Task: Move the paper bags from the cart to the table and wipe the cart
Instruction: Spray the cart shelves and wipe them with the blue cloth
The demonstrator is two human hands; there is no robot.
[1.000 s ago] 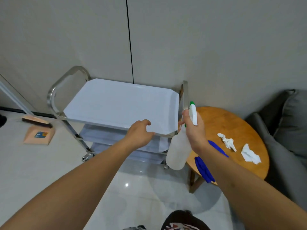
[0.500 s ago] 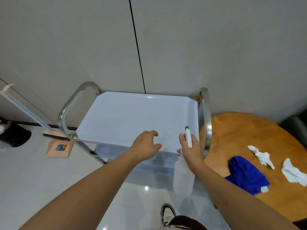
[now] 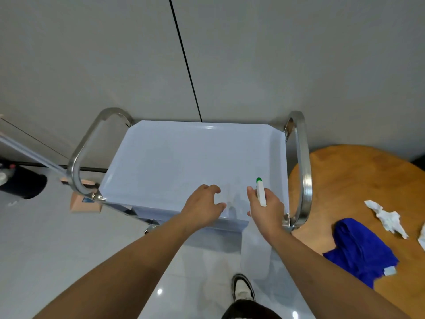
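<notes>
The steel cart (image 3: 303, 171) stands against the wall, its pale top shelf bare. My left hand (image 3: 203, 209) rests on the shelf's near edge with fingers curled over it. My right hand (image 3: 266, 211) grips a translucent spray bottle (image 3: 255, 252) by the neck. The bottle's white nozzle with a green tip points over the shelf. A blue cloth (image 3: 358, 249) lies on the round wooden table (image 3: 345, 180) to the right. No paper bags are in view.
Two crumpled white tissues (image 3: 386, 217) lie on the table beyond the cloth. A dustpan (image 3: 84, 202) and a broom handle (image 3: 30, 153) sit left of the cart, near a dark bin (image 3: 23, 183). My shoe (image 3: 242, 287) is on the glossy floor below.
The view has moved closer and now looks more squarely down on the cart. My right hand has brought the spray bottle over the shelf's near right corner. My left hand stays on the near edge.
</notes>
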